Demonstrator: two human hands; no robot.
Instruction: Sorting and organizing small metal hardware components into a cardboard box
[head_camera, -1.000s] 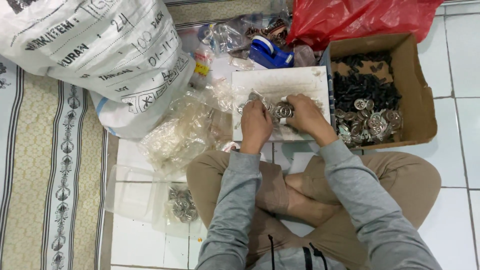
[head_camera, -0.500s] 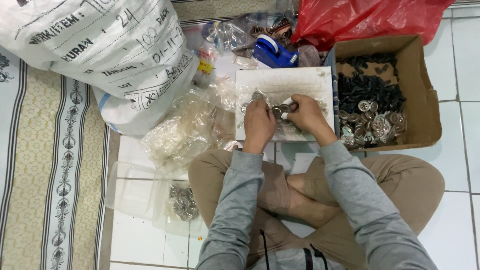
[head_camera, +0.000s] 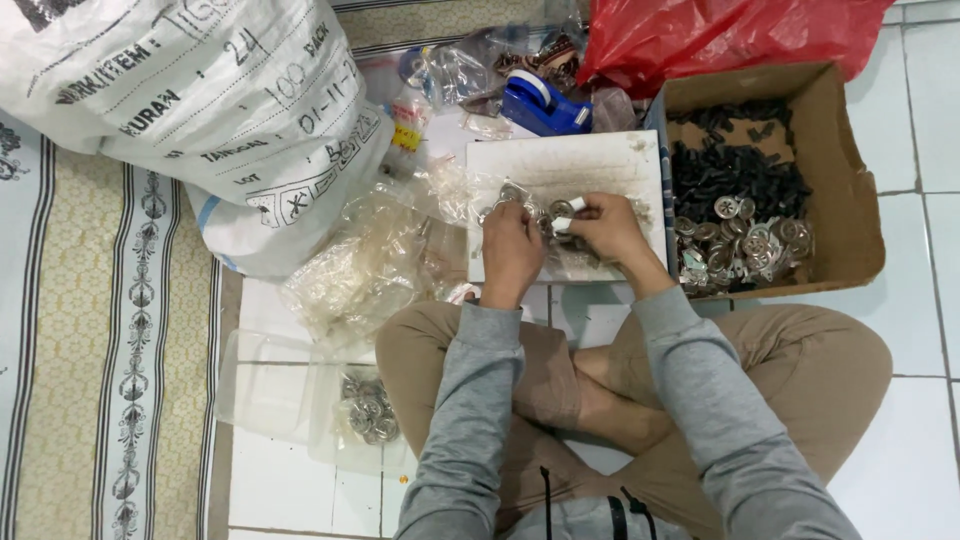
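While sitting cross-legged on the floor, both hands work small metal rings over a white board.
Left hand and right hand are both curled tight, fingers pinching the rings together at the board's middle. 1 cardboard box of more parts sits just right.

Left hand and right hand close together, fingers curled, forearms converging forward

Large white printed sack, red plastic bag, blue tape dispenser, patterned mat, crumpled clear bags
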